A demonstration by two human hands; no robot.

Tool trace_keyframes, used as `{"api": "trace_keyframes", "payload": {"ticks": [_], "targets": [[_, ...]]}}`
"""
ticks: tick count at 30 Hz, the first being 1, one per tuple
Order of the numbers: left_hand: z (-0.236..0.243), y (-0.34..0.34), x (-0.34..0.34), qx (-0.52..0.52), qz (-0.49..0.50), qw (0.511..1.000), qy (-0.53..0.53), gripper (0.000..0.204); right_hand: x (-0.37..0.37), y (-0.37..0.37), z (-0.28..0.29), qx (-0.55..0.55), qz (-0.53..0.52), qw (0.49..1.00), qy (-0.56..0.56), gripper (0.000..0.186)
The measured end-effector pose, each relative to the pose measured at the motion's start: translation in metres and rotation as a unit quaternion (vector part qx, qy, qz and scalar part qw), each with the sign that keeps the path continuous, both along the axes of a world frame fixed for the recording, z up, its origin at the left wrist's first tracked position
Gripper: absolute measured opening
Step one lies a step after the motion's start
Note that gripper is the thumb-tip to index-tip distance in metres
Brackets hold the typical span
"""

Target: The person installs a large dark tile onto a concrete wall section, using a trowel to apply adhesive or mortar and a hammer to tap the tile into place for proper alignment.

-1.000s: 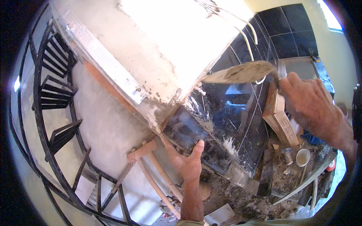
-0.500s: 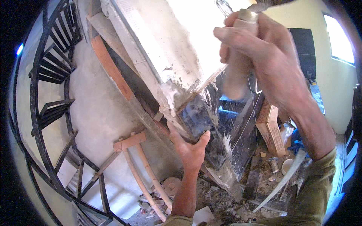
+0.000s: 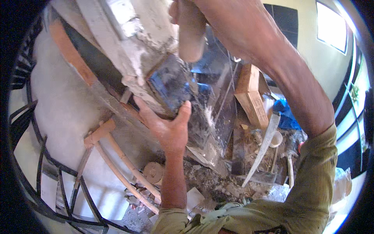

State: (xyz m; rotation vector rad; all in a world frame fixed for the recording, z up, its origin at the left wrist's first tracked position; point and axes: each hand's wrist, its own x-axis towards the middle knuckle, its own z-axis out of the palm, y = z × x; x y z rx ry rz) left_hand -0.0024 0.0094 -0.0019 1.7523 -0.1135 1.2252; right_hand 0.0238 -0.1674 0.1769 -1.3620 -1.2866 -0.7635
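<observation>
My left hand (image 3: 167, 128) grips the lower edge of a dark glossy tile (image 3: 167, 84) on the mortar-smeared concrete corner (image 3: 138, 62), thumb to the right and fingers to the left. My right hand (image 3: 198, 11), cut off at the top, is closed round a pale tool handle (image 3: 191, 43) raised just above that tile; the trowel blade seen earlier is out of view. Below and right of the tile, a black tiled surface (image 3: 214, 97) carries mortar streaks.
Black railings (image 3: 43, 163) curve along the left, beside a bamboo frame (image 3: 99, 132). To the right lie a carton (image 3: 251, 101), blue plastic (image 3: 288, 115), a white container (image 3: 276, 139), a long pale strip (image 3: 259, 152) and a hammer (image 3: 290, 167), with rubble (image 3: 206, 179) below.
My right arm has swung up and inward, carrying the trowel out of the top of view. The view has shifted, and my left hand still grips the tile's edge.
</observation>
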Motion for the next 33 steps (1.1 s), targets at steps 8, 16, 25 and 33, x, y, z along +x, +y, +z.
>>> {"api": "trace_keyframes", "payload": {"ticks": [8, 16, 25, 33], "targets": [[0.000, 0.000, 0.008, 0.011, -0.026, 1.000, 0.010, 0.105, -0.034, 0.007, 0.028, -0.014, -0.168, 0.945, 0.279, 0.032], [-0.008, 0.005, 0.010, 0.017, -0.014, 1.000, 0.015, 0.107, 0.017, 0.038, 0.015, 0.072, -0.104, 0.988, 0.088, 0.029], [-0.008, 0.005, 0.010, 0.061, 0.019, 0.998, 0.009, 0.112, 0.023, 0.044, 0.013, 0.148, -0.076, 0.985, 0.056, 0.037], [-0.009, 0.004, 0.012, 0.031, -0.003, 1.000, 0.004, 0.112, 0.041, 0.044, 0.004, 0.148, -0.058, 0.981, 0.109, 0.047]]}}
